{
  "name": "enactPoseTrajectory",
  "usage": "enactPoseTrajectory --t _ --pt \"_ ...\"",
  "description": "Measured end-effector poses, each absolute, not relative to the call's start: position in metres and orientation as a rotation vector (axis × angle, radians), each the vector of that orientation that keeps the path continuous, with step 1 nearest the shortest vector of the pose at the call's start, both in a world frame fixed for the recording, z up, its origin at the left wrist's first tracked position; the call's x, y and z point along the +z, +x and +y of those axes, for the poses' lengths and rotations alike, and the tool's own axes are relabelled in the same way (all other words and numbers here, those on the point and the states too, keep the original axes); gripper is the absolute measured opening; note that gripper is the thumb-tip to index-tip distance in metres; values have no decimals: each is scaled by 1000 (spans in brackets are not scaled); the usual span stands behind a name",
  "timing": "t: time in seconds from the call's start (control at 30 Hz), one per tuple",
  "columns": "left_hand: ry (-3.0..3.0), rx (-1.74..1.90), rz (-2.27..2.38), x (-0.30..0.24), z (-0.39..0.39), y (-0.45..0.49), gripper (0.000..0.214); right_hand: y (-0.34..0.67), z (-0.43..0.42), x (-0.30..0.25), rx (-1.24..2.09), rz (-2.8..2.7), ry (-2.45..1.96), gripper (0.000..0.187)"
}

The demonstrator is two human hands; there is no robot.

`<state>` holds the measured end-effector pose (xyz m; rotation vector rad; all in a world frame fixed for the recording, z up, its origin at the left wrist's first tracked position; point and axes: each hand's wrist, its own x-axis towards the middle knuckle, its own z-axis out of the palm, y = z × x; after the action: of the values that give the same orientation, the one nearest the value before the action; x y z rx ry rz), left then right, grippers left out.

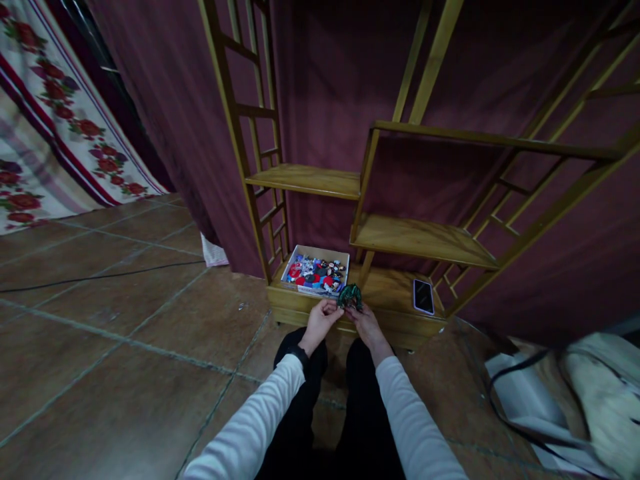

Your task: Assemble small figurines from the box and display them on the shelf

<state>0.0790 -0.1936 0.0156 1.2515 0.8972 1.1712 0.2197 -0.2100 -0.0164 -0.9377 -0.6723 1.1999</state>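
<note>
Both hands meet around a dark green, shiny curved object (350,296), held just in front of the shelf's bottom board; its exact kind I cannot make out. My left hand (323,321) pinches its left side between thumb and fingers. On the other side, my right hand (367,324) grips the lower right part, with some fingers hidden behind it. Just beyond my left hand stands a shallow white cardboard box (325,253) on the bottom board. Inside it lie many small colourful figures and trinkets (315,272) in red, blue, grey and brown.
A wooden shelf unit (315,179) with boards at several heights rises ahead, before a maroon curtain (330,87). A phone (423,297) lies on the bottom board at right. Bags (600,380) rest on the floor at right. A black cable (100,276) crosses the tiles at left.
</note>
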Motion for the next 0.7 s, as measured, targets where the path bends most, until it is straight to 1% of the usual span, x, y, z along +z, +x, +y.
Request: enactPoseTrajectory --t 0.17,0.3,0.47,0.57,0.7 --pt "1624 1161 1042 20 -203 73 20 223 -211 -14 1182 -661 -871 28" --pt "2066 1081 1078 30 -204 65 17 226 -213 -10 1195 -683 -876 25" --pt "2605 881 1033 38 -200 58 17 230 -214 -9 1194 -658 -924 28" --pt "2795 777 991 39 -198 57 15 231 -212 -11 1202 -643 -935 29" --pt "2894 694 984 38 -197 55 16 232 -209 -16 1185 -655 -972 29"
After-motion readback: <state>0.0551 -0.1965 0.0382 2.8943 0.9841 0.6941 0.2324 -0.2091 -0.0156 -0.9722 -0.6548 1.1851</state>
